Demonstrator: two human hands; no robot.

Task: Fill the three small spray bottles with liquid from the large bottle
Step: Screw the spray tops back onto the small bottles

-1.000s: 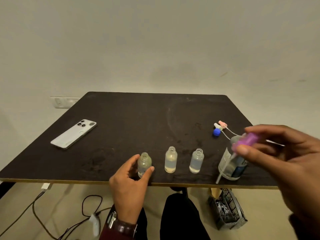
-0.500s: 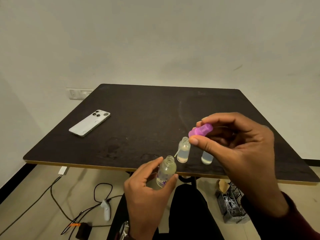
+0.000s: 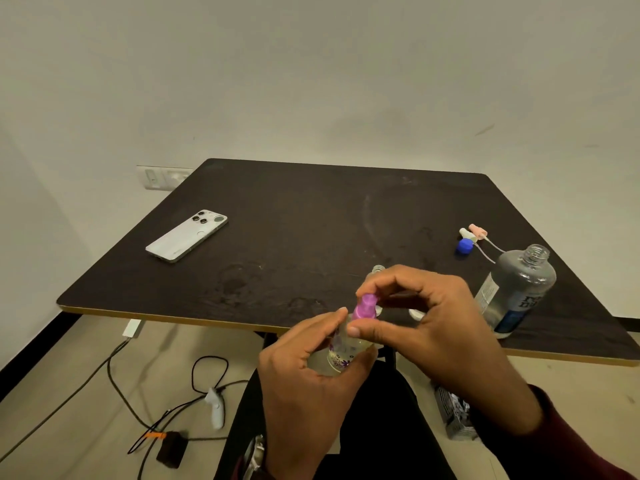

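Dark desk against a pale wall, bearing a white phone at left and, at right, the uncapped large bottle standing near the front edge with a blue cap and two loose spray heads just behind it. In front of the desk edge, left hand with fingers wrapped round a small flowered spray bottle; right hand with fingers pinching the purple spray top at its neck. Behind the hands, probably two more small bottles, mostly hidden.
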